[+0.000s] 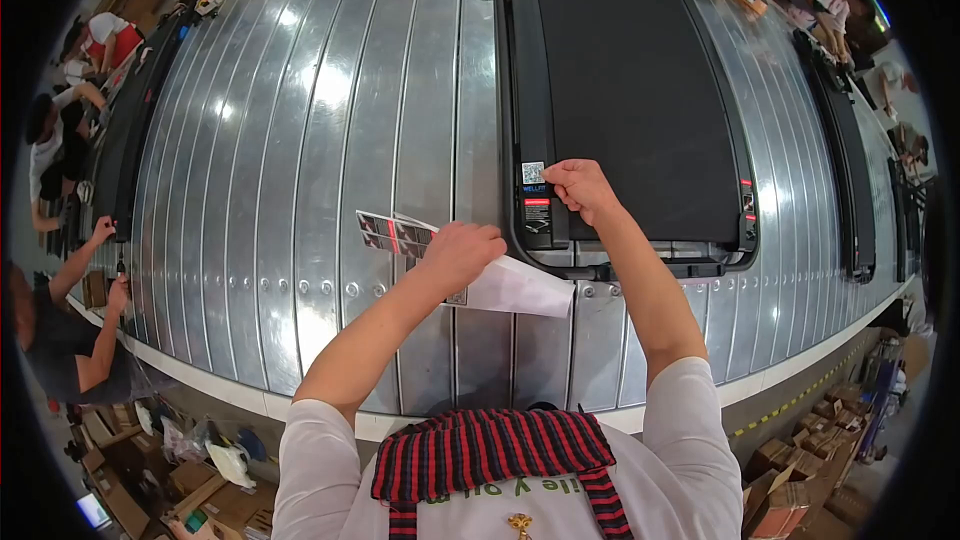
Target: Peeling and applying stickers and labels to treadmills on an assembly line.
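Over metal slats (300,190), the right grip (583,190) apparently touches a QR label (533,172).

The left hand (460,256) hides part of the label sheets (522,290); the top edge crops the black deck (630,90).

The sheet (525,292) I hold in my left hand (460,258) looks like thin white paper, smooth and slightly creased. Beside my right hand (583,188), the side rail (535,70) looks like black plastic with a low sheen, while the broad belt (640,70) is matt black. The slatted tabletop (300,170) is bare, shiny metal (it throws the lights back as white glare). My striped apron (490,455) is dull cloth, my shirt (690,415) soft matt fabric.
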Action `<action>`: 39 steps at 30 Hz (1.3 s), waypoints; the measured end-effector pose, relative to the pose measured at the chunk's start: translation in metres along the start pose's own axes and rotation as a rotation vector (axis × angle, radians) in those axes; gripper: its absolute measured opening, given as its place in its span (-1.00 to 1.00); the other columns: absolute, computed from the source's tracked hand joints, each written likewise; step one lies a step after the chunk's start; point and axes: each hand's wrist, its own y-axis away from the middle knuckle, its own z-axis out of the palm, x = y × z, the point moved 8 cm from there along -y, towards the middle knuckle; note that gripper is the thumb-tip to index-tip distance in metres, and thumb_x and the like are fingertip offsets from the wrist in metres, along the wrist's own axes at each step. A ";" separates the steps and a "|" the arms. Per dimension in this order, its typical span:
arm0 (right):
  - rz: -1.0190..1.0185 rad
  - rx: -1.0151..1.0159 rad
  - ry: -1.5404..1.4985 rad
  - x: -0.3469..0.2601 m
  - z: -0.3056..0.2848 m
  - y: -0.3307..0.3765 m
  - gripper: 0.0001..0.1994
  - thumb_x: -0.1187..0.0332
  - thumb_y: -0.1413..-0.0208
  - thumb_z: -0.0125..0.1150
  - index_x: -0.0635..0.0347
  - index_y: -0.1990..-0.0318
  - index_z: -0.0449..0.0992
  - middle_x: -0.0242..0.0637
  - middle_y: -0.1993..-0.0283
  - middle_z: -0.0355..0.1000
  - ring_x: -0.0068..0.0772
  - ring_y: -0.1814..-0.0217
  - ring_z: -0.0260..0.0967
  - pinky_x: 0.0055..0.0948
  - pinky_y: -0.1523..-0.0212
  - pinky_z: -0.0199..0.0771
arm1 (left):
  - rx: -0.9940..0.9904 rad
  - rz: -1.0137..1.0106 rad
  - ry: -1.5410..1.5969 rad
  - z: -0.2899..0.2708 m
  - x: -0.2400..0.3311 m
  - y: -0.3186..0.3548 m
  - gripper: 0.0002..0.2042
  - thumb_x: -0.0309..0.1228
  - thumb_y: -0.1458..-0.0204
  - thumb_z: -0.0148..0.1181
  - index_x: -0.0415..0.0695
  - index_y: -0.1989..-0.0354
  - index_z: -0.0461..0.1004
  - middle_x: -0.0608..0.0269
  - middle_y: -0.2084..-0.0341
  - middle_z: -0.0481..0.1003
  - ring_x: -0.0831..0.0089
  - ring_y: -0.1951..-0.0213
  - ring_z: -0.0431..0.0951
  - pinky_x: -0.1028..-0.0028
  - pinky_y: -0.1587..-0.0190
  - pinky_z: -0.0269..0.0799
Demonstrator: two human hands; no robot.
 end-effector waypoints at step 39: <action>-0.084 0.115 -0.125 0.003 -0.013 0.004 -0.91 0.44 0.14 0.13 0.29 0.52 0.43 -0.46 0.75 0.20 -0.74 0.79 0.01 -0.68 0.82 -0.11 | -0.137 0.004 -0.026 0.005 -0.006 -0.040 -0.81 -0.60 0.35 0.07 -0.17 0.46 0.34 0.23 0.11 0.33 0.25 0.25 0.42 0.29 0.31 0.35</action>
